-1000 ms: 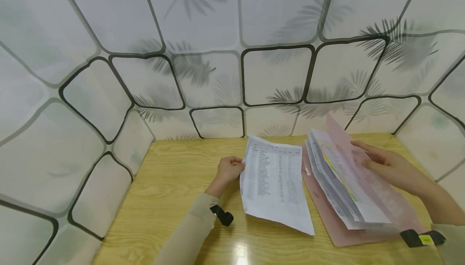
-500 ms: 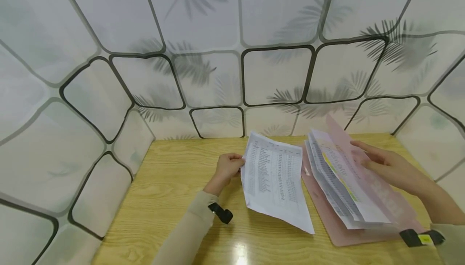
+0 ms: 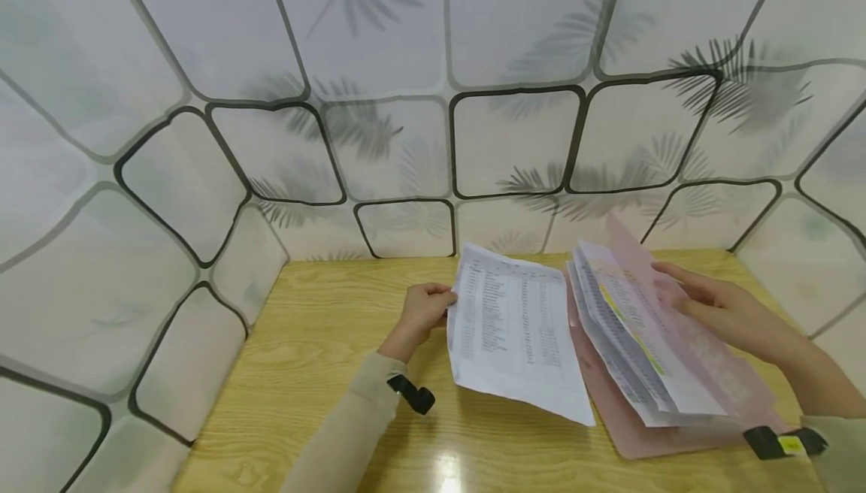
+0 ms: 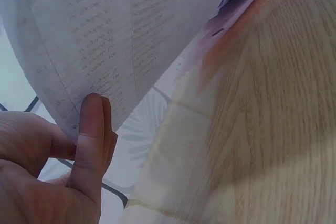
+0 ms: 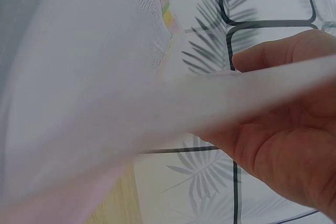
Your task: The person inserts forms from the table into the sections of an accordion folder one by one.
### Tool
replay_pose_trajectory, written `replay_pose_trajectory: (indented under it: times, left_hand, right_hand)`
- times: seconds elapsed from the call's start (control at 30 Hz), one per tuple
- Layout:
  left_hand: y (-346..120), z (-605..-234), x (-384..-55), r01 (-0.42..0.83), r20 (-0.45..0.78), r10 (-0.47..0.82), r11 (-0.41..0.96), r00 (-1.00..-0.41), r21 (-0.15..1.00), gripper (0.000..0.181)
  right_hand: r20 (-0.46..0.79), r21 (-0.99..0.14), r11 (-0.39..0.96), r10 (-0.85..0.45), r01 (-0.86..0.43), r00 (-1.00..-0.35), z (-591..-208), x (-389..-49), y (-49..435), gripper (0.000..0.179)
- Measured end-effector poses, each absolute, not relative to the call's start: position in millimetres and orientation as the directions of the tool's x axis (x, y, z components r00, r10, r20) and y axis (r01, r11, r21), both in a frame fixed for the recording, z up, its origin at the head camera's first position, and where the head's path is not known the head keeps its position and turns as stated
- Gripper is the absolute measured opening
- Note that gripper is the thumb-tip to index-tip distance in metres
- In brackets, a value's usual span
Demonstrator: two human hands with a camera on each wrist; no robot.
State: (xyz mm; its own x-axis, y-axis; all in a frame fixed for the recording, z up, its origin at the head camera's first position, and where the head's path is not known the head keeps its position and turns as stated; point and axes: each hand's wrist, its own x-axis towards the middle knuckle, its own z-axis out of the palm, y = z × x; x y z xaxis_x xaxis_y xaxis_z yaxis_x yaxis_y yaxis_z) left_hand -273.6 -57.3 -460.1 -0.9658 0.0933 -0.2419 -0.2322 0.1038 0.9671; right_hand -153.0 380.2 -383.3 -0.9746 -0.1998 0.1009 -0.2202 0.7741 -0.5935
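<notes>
My left hand point(image 3: 422, 313) pinches the left edge of a printed paper sheet point(image 3: 514, 328), raised at a tilt above the table. The left wrist view shows the sheet's corner between thumb and fingers of that hand point(image 4: 79, 156). To the right lies a pink translucent folder point(image 3: 629, 433), its upper cover lifted. Inside it are several printed papers point(image 3: 643, 343), one with a yellow highlighted strip. My right hand point(image 3: 724, 313) holds the raised cover. In the right wrist view the cover's blurred edge passes between the thumb and fingers of the right hand point(image 5: 283, 129).
The wood-grain table point(image 3: 304, 343) runs back to a wall covering point(image 3: 517, 143) patterned with dark outlines and grey leaves. Similar panels close in the left and right sides. Each wrist wears a black strap, the left strap point(image 3: 411, 395) just beside the sheet.
The sheet's lower right corner has swung slightly right and up, and its right edge now overlaps the folder's left edge. My left hand has risen a little; the right hand keeps its place.
</notes>
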Motion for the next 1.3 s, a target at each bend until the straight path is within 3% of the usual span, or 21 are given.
replay_pose_trajectory:
  times: [0.33, 0.7, 1.03, 1.3]
  left_hand:
    - [-47.5, -468.0, -268.5, -0.220, -0.232, 0.089, 0.128, -0.969, 0.967, 0.025]
    - [-43.2, -475.4, -263.4, -0.291, -0.293, 0.112, 0.031, -0.950, 0.956, 0.027]
    - [-45.2, -470.4, -258.2, -0.155, -0.171, 0.054, 0.226, -0.984, 0.962, 0.022]
    - [-39.1, -468.2, -258.4, -0.179, -0.192, 0.082, 0.141, -0.978, 0.974, 0.022]
  right_hand:
    - [0.093, -0.591, 0.778, -0.196, -0.213, -0.976, -381.5, -153.1, 377.0, 0.059]
    - [0.101, -0.581, 0.785, -0.194, -0.216, -0.976, -382.0, -153.6, 374.7, 0.060]
    - [0.076, -0.598, 0.776, -0.195, -0.201, -0.978, -381.4, -154.5, 374.4, 0.061]
    - [0.083, -0.591, 0.781, -0.191, -0.203, -0.978, -381.4, -154.9, 373.0, 0.060]
